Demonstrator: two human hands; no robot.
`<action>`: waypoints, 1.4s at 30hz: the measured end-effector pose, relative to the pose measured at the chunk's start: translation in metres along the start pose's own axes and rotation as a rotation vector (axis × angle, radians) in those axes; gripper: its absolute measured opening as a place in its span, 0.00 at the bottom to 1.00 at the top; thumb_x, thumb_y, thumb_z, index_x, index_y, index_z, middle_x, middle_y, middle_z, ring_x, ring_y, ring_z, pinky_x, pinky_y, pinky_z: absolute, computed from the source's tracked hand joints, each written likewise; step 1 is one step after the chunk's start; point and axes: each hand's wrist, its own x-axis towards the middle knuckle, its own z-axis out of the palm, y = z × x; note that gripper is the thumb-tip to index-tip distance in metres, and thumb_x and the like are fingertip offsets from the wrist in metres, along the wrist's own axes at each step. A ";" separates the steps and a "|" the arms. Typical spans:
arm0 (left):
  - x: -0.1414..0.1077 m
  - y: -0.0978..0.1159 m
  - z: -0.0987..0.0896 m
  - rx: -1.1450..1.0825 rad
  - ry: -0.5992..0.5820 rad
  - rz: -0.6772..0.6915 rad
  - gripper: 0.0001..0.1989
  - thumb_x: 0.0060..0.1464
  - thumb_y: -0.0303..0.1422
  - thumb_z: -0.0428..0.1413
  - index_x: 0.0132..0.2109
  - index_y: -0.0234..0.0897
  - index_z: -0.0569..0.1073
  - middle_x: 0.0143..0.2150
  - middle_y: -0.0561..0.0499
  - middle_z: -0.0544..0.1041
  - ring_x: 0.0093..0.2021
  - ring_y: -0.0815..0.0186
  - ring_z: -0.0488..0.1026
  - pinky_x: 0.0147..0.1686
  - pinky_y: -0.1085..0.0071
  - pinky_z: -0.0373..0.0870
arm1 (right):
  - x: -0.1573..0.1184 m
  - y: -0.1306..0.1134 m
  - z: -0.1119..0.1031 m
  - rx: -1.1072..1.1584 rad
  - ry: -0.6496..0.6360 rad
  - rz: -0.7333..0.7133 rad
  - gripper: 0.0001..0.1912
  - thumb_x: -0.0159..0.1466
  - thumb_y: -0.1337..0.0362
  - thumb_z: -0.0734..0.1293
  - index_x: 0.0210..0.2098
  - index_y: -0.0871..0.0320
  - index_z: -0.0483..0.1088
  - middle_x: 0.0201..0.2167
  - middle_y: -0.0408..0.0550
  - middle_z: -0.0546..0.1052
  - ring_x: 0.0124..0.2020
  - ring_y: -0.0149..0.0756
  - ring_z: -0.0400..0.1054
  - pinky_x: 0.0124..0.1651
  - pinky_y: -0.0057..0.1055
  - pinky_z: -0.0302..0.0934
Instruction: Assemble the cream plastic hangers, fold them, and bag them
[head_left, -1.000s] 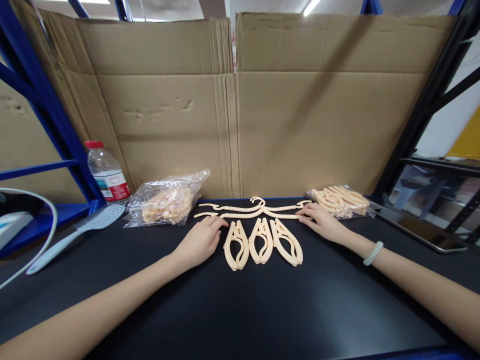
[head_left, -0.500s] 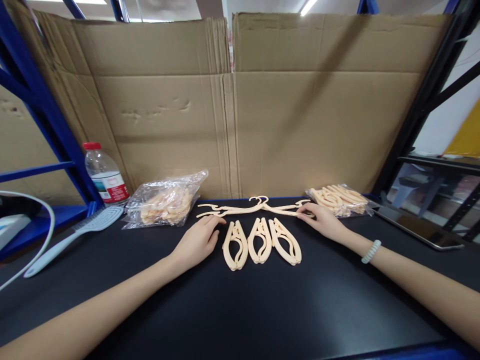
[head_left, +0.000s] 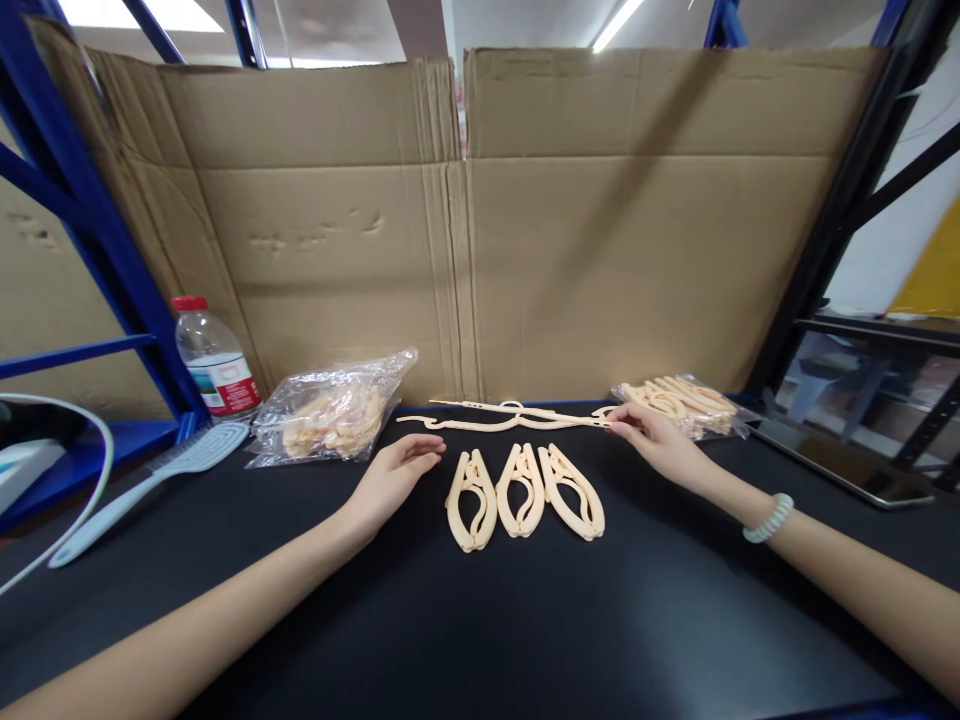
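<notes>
Two unfolded cream hangers [head_left: 480,425] lie across the back of the black table, one partly over the other. My right hand [head_left: 652,437] pinches the right end of a hanger, which looks slightly tilted. My left hand [head_left: 397,475] hovers over the table with nothing in it, fingers stretched out, left of the folded hangers. Three folded cream hangers stand in a row in front: a left one [head_left: 457,500], a middle one [head_left: 505,490] and a right one [head_left: 574,492].
Clear bags of cream hangers lie at back left [head_left: 330,420] and back right [head_left: 694,400]. A bottle [head_left: 221,370], a pale blue hairbrush [head_left: 142,490] and a white cable are at left. A dark tray [head_left: 840,460] lies at right. Cardboard [head_left: 637,250] closes the back.
My right hand has moved slightly right and the hanger in it has tipped, its hook now low. My left hand has drawn back a little from the hangers.
</notes>
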 end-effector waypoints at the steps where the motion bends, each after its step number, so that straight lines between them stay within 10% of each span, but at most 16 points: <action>1: -0.001 0.001 0.000 -0.030 -0.003 -0.019 0.17 0.45 0.36 0.56 0.43 0.33 0.74 0.46 0.42 0.79 0.48 0.56 0.75 0.55 0.58 0.65 | 0.000 -0.003 -0.001 0.001 0.004 -0.008 0.11 0.66 0.55 0.59 0.36 0.56 0.67 0.34 0.48 0.74 0.37 0.39 0.69 0.43 0.38 0.64; 9: -0.010 0.013 0.006 -0.340 -0.039 -0.183 0.21 0.54 0.34 0.56 0.54 0.32 0.67 0.55 0.36 0.73 0.51 0.57 0.74 0.57 0.59 0.66 | -0.005 -0.031 -0.009 -0.226 0.100 -0.246 0.06 0.66 0.64 0.58 0.36 0.55 0.66 0.32 0.48 0.73 0.34 0.39 0.66 0.37 0.37 0.62; 17: -0.024 0.030 0.014 -0.529 0.059 -0.031 0.38 0.56 0.31 0.57 0.67 0.47 0.46 0.66 0.40 0.59 0.55 0.57 0.71 0.56 0.56 0.69 | -0.010 -0.053 -0.020 -0.424 0.224 -0.449 0.05 0.67 0.66 0.59 0.36 0.53 0.66 0.31 0.47 0.73 0.36 0.41 0.68 0.50 0.46 0.60; 35: -0.034 0.036 0.015 -0.565 0.234 0.070 0.36 0.48 0.28 0.61 0.62 0.47 0.55 0.52 0.48 0.68 0.51 0.60 0.74 0.54 0.61 0.70 | -0.012 -0.057 -0.027 -0.481 0.199 -0.543 0.05 0.66 0.69 0.59 0.37 0.53 0.65 0.31 0.48 0.72 0.35 0.41 0.66 0.43 0.42 0.60; 42: -0.040 0.027 0.021 -0.235 0.053 0.217 0.25 0.49 0.35 0.61 0.55 0.39 0.66 0.41 0.50 0.75 0.40 0.65 0.75 0.47 0.66 0.73 | -0.013 -0.057 -0.026 -0.507 0.213 -0.535 0.07 0.67 0.68 0.58 0.41 0.53 0.67 0.34 0.49 0.74 0.38 0.42 0.67 0.44 0.42 0.60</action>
